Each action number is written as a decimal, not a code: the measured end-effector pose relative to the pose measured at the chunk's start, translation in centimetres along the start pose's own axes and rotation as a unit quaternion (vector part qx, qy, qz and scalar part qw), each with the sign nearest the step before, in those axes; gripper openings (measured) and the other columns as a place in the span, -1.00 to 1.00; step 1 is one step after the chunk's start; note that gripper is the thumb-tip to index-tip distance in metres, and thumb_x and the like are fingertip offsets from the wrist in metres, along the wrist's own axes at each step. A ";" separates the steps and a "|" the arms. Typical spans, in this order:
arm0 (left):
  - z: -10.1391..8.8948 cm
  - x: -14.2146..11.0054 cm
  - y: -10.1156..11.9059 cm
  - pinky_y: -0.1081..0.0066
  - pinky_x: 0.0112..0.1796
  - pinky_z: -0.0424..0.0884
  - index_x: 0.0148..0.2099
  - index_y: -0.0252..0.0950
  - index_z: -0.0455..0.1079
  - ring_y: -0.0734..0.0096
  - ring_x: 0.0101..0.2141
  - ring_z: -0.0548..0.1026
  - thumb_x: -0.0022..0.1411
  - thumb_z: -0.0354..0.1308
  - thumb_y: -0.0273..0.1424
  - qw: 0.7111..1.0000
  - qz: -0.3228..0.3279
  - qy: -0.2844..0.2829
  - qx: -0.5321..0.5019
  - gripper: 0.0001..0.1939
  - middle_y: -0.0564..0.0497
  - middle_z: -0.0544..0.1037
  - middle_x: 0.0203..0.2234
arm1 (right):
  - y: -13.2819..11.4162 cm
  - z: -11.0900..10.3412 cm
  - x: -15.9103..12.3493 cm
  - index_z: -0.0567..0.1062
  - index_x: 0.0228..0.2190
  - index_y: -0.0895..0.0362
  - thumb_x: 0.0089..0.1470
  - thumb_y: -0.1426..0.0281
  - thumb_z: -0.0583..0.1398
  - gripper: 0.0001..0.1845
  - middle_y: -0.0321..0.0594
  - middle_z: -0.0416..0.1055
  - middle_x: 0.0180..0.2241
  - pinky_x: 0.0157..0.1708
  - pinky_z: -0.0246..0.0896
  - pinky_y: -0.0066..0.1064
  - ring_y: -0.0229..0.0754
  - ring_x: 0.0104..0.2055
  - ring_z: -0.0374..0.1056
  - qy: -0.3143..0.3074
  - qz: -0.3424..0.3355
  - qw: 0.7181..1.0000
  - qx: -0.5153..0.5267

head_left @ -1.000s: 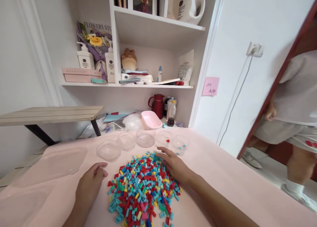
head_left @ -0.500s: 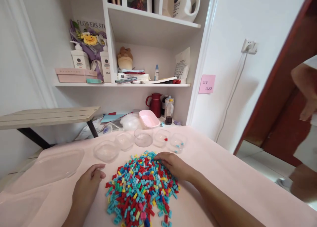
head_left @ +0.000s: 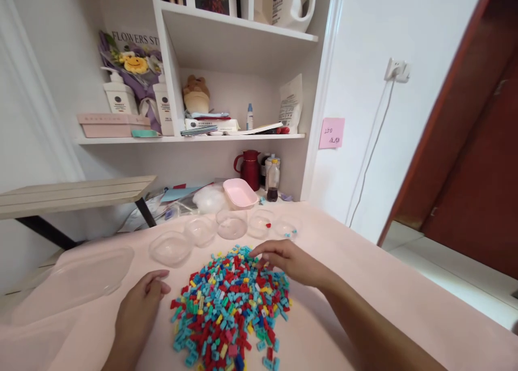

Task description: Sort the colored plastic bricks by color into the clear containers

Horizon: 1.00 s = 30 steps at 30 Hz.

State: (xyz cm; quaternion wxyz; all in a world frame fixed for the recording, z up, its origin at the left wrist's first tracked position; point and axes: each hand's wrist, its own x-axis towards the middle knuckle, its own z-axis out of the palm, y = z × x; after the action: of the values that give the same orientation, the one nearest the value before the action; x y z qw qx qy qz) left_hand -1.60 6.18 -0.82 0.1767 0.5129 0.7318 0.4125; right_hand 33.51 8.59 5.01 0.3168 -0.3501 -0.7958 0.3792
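Note:
A heap of small building bricks (head_left: 230,306) in red, light blue, yellow, green and dark blue lies spread on the pink tabletop. Over the heap's upper right edge reaches my right hand (head_left: 289,260), its fingers apart and pointing down at the bricks; no brick shows between them. My left hand (head_left: 142,301) rests on the table left of the heap, loosely bent, thumb and forefinger apart, with nothing in it. Behind the heap stand several clear plastic bowls. One bowl (head_left: 259,215) contains a red brick (head_left: 267,226); the rightmost bowl (head_left: 279,223) has a few light blue bricks (head_left: 290,233).
Large clear lids or trays (head_left: 95,265) lie at the left. A pink basin (head_left: 240,194), a red jug (head_left: 250,171) and a bottle of dark liquid (head_left: 273,181) stand behind the bowls. A wooden bench (head_left: 76,195) is at the left, below white shelves (head_left: 243,22).
My right hand has lifted slightly and its fingers have spread apart. My left hand stays by the heap. The view has turned a little right, and a person at the right edge is gone from it.

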 end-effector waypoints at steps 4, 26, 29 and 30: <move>0.0 -0.2 0.0 0.38 -0.35 0.36 -0.20 -0.20 0.45 0.27 -0.42 0.53 0.06 -0.03 -0.28 1.000 0.008 0.009 0.000 -0.69 0.07 0.60 -0.48 | 0.1 -1.7 -0.4 0.52 -0.15 0.08 0.17 0.31 0.05 -0.69 -0.19 0.51 -0.24 -0.40 0.32 -0.43 -0.23 -0.38 0.47 0.068 0.064 0.995 -0.039; 0.2 0.0 -0.2 0.37 -0.30 0.33 -0.16 -0.18 0.44 0.27 -0.36 0.51 0.08 -0.03 -0.25 1.000 -0.010 -0.004 0.001 -0.68 0.07 0.59 -0.44 | 3.2 -1.2 -0.4 0.45 -0.11 0.00 -0.11 0.43 0.23 -0.56 -0.27 0.47 -0.34 -0.61 0.22 -0.52 -0.35 -0.60 0.32 -0.066 0.214 0.966 -0.131; 0.2 0.0 -0.2 0.38 -0.30 0.34 -0.15 -0.19 0.43 0.27 -0.37 0.51 0.09 -0.04 -0.26 1.000 -0.010 -0.006 -0.009 -0.68 0.06 0.59 -0.44 | 2.8 -0.8 0.0 0.50 -0.21 0.05 -0.07 0.42 0.21 -0.71 -0.25 0.47 -0.27 -0.51 0.27 -0.51 -0.30 -0.45 0.37 -0.031 0.143 0.984 -0.097; 0.2 0.0 -0.2 0.38 -0.30 0.34 -0.15 -0.20 0.43 0.28 -0.38 0.51 0.09 -0.04 -0.27 1.000 -0.010 -0.008 -0.013 -0.68 0.06 0.58 -0.45 | 2.5 -0.7 0.0 0.51 -0.23 0.06 -0.06 0.43 0.21 -0.73 -0.26 0.47 -0.27 -0.48 0.28 -0.50 -0.28 -0.41 0.37 -0.030 0.121 0.989 -0.085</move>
State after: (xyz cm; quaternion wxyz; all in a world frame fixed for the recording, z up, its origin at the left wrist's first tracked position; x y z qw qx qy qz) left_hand -1.55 6.22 -1.12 0.1931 0.5067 0.7299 0.4162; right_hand 34.82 10.04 3.25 0.2137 -0.4576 -0.7863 0.3558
